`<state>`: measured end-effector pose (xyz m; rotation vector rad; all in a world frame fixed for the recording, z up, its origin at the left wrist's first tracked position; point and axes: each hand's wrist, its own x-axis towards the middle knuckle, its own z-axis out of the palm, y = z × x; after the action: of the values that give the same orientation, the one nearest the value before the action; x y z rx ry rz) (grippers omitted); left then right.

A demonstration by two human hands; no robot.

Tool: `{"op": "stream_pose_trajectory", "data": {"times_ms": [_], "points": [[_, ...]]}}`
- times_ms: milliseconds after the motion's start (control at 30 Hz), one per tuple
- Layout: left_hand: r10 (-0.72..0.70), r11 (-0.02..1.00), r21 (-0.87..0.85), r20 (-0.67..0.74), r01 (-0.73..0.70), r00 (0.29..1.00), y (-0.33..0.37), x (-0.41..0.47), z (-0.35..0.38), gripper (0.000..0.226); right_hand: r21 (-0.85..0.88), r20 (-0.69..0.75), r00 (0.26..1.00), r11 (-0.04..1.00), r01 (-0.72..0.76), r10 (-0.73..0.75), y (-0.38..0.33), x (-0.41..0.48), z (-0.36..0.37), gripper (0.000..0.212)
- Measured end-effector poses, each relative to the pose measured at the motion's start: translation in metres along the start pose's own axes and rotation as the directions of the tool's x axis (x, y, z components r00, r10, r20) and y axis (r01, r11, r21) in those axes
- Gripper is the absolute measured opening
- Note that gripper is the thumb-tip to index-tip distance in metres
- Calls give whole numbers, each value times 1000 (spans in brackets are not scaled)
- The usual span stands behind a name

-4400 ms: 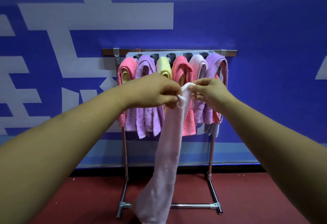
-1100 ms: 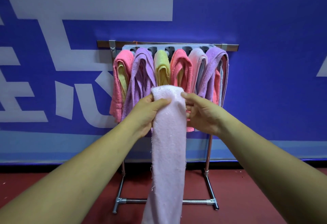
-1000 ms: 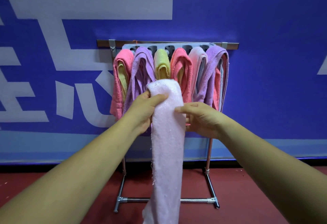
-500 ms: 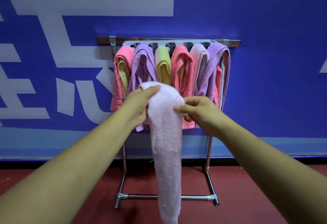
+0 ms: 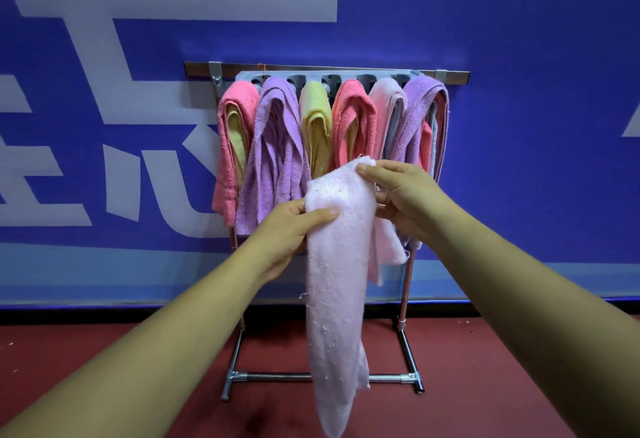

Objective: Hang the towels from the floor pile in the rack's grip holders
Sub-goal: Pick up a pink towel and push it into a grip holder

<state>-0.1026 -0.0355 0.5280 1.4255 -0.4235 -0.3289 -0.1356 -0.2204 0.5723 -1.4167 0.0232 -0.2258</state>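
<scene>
A pale pink towel (image 5: 337,285) hangs folded over in front of the rack, its long end reaching down toward the floor. My left hand (image 5: 289,230) pinches its left edge with thumb on top. My right hand (image 5: 403,197) grips the towel's upper fold from the right, a shorter flap hanging beneath it. Behind stands the metal rack (image 5: 405,299) with a grey strip of grip holders (image 5: 367,78) along its top bar. Several towels hang there: pink (image 5: 228,147), purple (image 5: 277,147), yellow (image 5: 315,126), coral (image 5: 353,119), light pink (image 5: 386,105) and purple (image 5: 420,108).
A blue wall with large white lettering (image 5: 536,126) rises right behind the rack. The floor (image 5: 485,385) is dark red. The rack's base bar (image 5: 277,377) and feet lie low, just behind the hanging towel end.
The towel's top fold has tilted: my left hand dropped lower on the left edge while my right hand rose to the upper fold. A short flap now hangs at the right.
</scene>
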Motion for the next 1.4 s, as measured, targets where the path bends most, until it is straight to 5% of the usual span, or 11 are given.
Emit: {"op": "stream_pose_trajectory", "data": {"times_ms": [167, 300, 433, 600, 733, 900, 1233, 1400], "points": [[7, 963, -269, -81, -29, 997, 15, 7, 10, 28, 76, 204, 962, 977, -200, 181, 7, -14, -2, 31], [-31, 955, -295, -136, -11, 990, 24, 10, 6, 26, 18, 315, 934, 983, -183, 168, 24, -18, -8, 27], [-38, 965, -261, -81, 16, 996, 28, 7, 2, 19, 21, 265, 960, 995, -102, 93, 30, -15, -8, 38], [-64, 975, -217, -55, 50, 996, 19, 8, -8, 31, 17, 168, 986, 1000, -23, 19, 28, -15, 1, 4], [-163, 975, -152, 19, 164, 986, 4, 3, -11, 50, 100, 37, 999, 995, -14, 10, 27, -12, 12, 5], [-64, 995, -74, 42, 67, 997, -13, 2, -8, 50, 150, -68, 998, 989, 1, 9, 24, -6, 12, 11], [-1, 970, -243, -114, -27, 993, 2, 14, 3, 23, 48, 223, 954, 975, -218, 202, 45, -22, -6, 13], [-15, 978, -207, -33, 8, 999, 0, 9, -2, 26, 94, 127, 984, 986, -134, 122, 48, -17, -6, 22]]}}
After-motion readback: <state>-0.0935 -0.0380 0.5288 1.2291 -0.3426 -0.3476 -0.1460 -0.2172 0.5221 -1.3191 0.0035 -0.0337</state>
